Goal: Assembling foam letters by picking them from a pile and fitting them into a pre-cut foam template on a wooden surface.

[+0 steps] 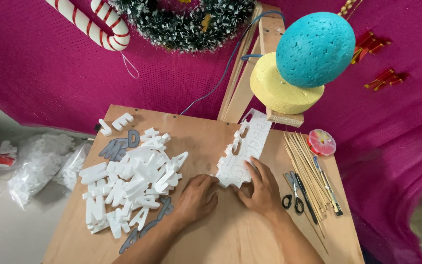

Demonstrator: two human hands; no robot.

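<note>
White foam letter-stencil strip (242, 151), partly emptied, pressed flat by left hand (197, 198) and right hand (262, 188), neither grip closed; large heap of white foam cut-out letters (133, 183) already on wooden surface (230, 234).

Craft workshop, set up for handmade festive decorations. A small plywood worktable (230, 239) is seen, backed by magenta fabric (40, 73) hung as a backdrop. White foam cut-out letters (133, 181) are heaped on the table, beside a foam sheet (242, 151) from which shapes have been cut. Tools are laid at the table's edge: scissors (293, 198), a bundle of bamboo skewers (306, 171), a craft knife (328, 188). Painted foam forms, a blue ball (315, 49) and a yellow disc (279, 90), are mounted on a wooden frame (264, 36). A tinsel wreath (186, 22) and striped candy canes (96, 24) are displayed above. Bags of foam offcuts (40, 164) are kept on the tiled floor (6, 230).
</note>
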